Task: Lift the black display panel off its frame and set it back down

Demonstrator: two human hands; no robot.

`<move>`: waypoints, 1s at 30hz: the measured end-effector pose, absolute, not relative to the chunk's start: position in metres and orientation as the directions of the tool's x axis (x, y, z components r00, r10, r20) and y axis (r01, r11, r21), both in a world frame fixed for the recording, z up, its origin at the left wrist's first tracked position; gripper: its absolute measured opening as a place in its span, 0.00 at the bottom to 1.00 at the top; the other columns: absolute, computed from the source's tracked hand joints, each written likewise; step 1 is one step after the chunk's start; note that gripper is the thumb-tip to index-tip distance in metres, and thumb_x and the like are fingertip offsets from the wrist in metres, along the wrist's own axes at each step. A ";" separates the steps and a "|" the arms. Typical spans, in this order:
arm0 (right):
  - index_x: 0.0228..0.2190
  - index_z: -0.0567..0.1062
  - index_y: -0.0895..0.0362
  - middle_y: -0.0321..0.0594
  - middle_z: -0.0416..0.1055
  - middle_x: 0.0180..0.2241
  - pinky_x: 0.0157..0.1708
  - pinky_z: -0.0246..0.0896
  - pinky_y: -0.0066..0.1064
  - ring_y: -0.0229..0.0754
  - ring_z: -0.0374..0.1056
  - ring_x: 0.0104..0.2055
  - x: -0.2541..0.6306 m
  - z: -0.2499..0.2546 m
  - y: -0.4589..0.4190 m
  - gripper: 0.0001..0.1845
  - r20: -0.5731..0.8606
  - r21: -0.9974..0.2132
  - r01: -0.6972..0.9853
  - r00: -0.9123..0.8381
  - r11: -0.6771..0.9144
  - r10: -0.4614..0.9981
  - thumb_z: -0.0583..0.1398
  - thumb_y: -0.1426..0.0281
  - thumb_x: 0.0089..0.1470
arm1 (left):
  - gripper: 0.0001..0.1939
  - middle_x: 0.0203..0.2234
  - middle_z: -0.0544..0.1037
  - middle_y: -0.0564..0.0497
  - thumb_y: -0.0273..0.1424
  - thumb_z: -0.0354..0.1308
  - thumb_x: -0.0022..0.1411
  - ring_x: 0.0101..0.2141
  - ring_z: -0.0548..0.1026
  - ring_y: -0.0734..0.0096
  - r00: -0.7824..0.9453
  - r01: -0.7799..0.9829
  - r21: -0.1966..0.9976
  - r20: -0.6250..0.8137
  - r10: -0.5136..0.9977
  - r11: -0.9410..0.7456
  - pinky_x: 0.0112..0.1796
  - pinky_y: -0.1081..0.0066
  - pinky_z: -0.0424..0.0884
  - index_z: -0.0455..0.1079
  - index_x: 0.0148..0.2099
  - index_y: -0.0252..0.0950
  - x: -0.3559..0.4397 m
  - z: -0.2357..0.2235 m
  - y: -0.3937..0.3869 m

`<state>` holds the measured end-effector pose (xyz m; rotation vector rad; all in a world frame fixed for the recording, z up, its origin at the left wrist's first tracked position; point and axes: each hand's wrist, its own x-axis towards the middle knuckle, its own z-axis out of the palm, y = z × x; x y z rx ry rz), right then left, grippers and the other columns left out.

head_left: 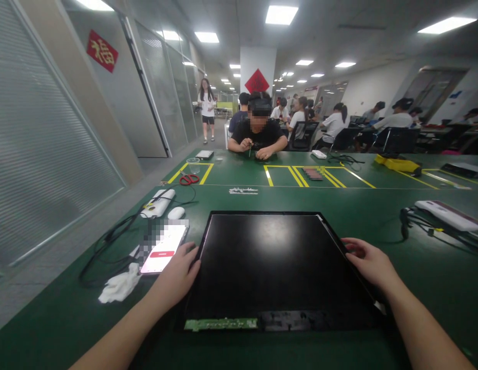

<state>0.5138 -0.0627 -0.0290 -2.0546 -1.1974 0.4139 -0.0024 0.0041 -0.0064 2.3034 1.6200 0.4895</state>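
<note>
A black display panel (269, 262) lies flat on the green table in front of me, its glossy face up with a ceiling light reflected in it. Along its near edge, at the left, runs a narrow green circuit board (221, 324). My left hand (183, 270) grips the panel's left side, thumb along the edge and fingers beyond it. On the opposite side, my right hand (367, 259) has curled fingers at the right edge; its fingertips are partly hidden. Just left of my left hand lie a lit phone (167, 252) and a crumpled white tissue (120, 284).
A white mouse-shaped item (176, 213), a white device (158, 203) and black cables lie at the left. Red-handled scissors (189, 179) and a plastic cup (193, 165) stand farther back. Another white device with cables (448, 215) is at right. A person (257, 133) sits opposite.
</note>
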 end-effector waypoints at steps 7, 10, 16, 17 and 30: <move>0.40 0.81 0.54 0.43 0.80 0.37 0.40 0.66 0.38 0.48 0.75 0.37 0.515 -0.031 -0.061 0.23 0.032 -0.737 0.592 0.512 -0.326 0.858 0.61 0.62 0.39 | 0.27 0.52 0.74 0.26 0.32 0.43 0.63 0.55 0.73 0.44 0.298 0.776 0.531 0.169 0.939 -0.342 0.58 0.47 0.67 0.71 0.55 0.19 -0.001 -0.012 0.008; 0.40 0.81 0.54 0.43 0.80 0.37 0.40 0.66 0.37 0.47 0.75 0.36 0.517 -0.033 -0.061 0.23 0.036 -0.725 0.607 0.505 -0.325 0.862 0.61 0.62 0.40 | 0.28 0.51 0.75 0.26 0.32 0.44 0.60 0.55 0.73 0.43 0.272 0.749 0.576 0.184 0.945 -0.328 0.57 0.46 0.67 0.72 0.54 0.19 0.001 -0.009 0.007; 0.38 0.82 0.53 0.41 0.80 0.36 0.38 0.65 0.37 0.46 0.75 0.35 0.521 -0.033 -0.060 0.20 0.047 -0.659 0.640 0.559 -0.395 0.828 0.60 0.64 0.41 | 0.23 0.49 0.81 0.39 0.36 0.53 0.59 0.49 0.79 0.47 0.120 0.489 0.866 0.054 0.991 -0.106 0.51 0.52 0.73 0.75 0.53 0.33 0.013 0.015 -0.006; 0.38 0.82 0.53 0.41 0.80 0.36 0.38 0.65 0.37 0.46 0.75 0.35 0.522 -0.033 -0.059 0.20 0.049 -0.652 0.642 0.566 -0.403 0.823 0.60 0.64 0.41 | 0.23 0.47 0.82 0.41 0.36 0.55 0.58 0.46 0.80 0.49 0.081 0.406 0.914 -0.019 0.997 -0.016 0.49 0.54 0.75 0.74 0.54 0.34 0.016 0.019 -0.009; 0.37 0.83 0.52 0.41 0.79 0.38 0.34 0.66 0.35 0.44 0.74 0.31 0.521 -0.038 -0.060 0.18 0.109 -0.660 0.676 0.517 -0.327 0.849 0.60 0.64 0.43 | 0.24 0.29 0.85 0.49 0.25 0.60 0.57 0.29 0.83 0.63 -0.042 -0.166 0.912 -0.387 0.921 0.375 0.28 0.71 0.76 0.72 0.57 0.35 0.033 0.033 -0.018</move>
